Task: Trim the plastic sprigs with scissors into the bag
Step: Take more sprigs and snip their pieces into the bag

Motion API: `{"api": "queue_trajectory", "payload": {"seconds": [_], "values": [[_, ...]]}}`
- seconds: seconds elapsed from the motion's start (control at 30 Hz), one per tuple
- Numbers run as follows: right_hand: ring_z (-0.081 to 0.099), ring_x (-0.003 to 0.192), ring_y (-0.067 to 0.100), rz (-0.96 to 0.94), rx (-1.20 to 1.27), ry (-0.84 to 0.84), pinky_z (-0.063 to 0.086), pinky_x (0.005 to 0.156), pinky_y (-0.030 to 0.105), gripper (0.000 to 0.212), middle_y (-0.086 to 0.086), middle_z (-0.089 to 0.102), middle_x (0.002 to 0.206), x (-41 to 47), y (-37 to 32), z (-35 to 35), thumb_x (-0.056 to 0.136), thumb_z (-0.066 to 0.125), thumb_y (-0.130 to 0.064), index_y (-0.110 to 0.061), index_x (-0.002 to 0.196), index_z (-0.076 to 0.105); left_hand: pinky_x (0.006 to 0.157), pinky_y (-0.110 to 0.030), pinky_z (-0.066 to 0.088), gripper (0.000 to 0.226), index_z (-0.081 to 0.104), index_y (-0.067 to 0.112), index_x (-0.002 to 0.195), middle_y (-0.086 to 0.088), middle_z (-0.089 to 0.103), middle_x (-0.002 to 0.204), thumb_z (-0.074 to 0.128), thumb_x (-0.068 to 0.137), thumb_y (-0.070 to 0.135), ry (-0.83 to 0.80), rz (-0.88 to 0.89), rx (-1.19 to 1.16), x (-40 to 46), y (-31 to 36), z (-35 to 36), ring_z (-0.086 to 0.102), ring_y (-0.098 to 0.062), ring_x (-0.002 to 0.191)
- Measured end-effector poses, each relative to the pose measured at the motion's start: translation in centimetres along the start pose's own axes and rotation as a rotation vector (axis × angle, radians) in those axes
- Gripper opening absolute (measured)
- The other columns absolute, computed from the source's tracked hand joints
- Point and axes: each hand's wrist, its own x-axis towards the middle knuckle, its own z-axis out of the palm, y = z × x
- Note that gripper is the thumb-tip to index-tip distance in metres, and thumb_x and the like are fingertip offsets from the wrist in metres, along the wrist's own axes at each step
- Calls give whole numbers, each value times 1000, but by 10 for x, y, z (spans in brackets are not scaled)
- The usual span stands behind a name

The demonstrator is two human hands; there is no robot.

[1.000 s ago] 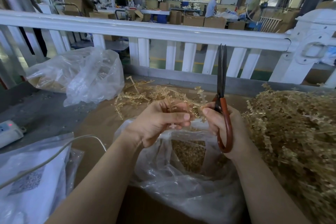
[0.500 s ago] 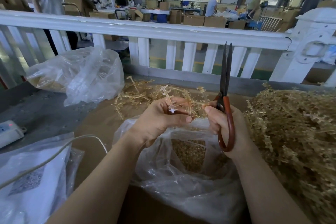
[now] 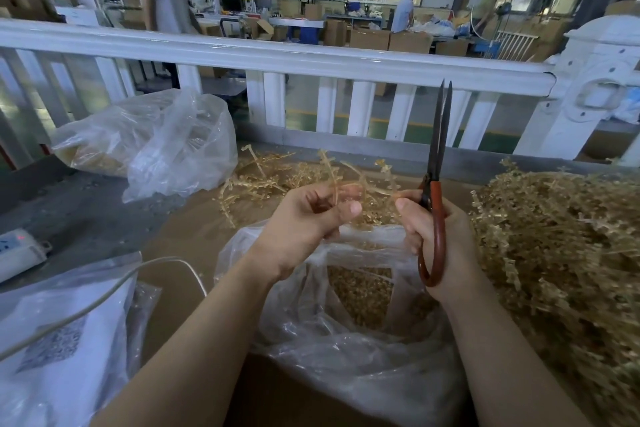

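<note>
Head view, thin tan sprig point(image 3: 349, 184), bent, pinched above bag point(image 3: 346, 350)

bag point(image 3: 346, 350): clear glossy plastic | scissors point(image 3: 437, 163): dark matt metal

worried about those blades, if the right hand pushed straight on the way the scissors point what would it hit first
The right hand holds the scissors tips up and away. Straight on, the first thing in line looks like the white fence rail, which the tips already overlap in the picture. Depth is unclear, so how far off it is I cannot tell.
</note>
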Motion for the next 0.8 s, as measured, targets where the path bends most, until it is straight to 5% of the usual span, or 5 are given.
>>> {"api": "queue_trajectory", "payload": {"seconds": [0.2, 0.47, 0.57, 0.7, 0.8], "values": [[39, 44, 11, -113, 105, -116, 31, 41, 20, 23, 2, 57, 61, -1, 0, -4, 83, 80, -34, -22, 67, 68, 55, -27, 46, 5, 78, 19, 77, 1, 60, 79, 78, 81, 22, 310, 488, 868, 1, -17, 7, 56, -10, 65], [41, 43, 14, -50, 34, -158, 31, 43, 22, 49, 11, 64, 64, -7, -2, 3, 72, 84, -55, -9, 80, 67, 43, -31, 42, 8, 81, 20, 90, -4, 58, 72, 76, 85, 17, 366, 818, 1251, 3, -17, 3, 53, -24, 58], [47, 44, 13, -32, -38, -166, 37, 43, 18, 25, 9, 67, 68, -7, -2, 4, 78, 80, -32, -11, 84, 69, 45, -31, 43, 15, 80, 20, 97, -5, 59, 74, 72, 85, 15, 370, 910, 1288, 3, -16, 1, 53, -23, 59], [57, 47, 1, -68, -148, -138, 44, 50, 8, 15, 8, 71, 69, -5, 3, 7, 87, 73, -1, -14, 80, 69, 51, -25, 46, 54, 58, 24, 123, 2, 57, 88, 78, 74, 10, 472, 546, 998, -2, -12, 9, 51, -11, 64], [57, 50, -2, -126, -157, -131, 44, 52, 7, 14, 9, 73, 75, -5, 4, 7, 87, 74, -5, -17, 81, 69, 52, -16, 44, 45, 45, 29, 94, 9, 57, 75, 83, 70, 26, 471, 64, 627, -1, -7, 11, 54, -5, 62]]}}
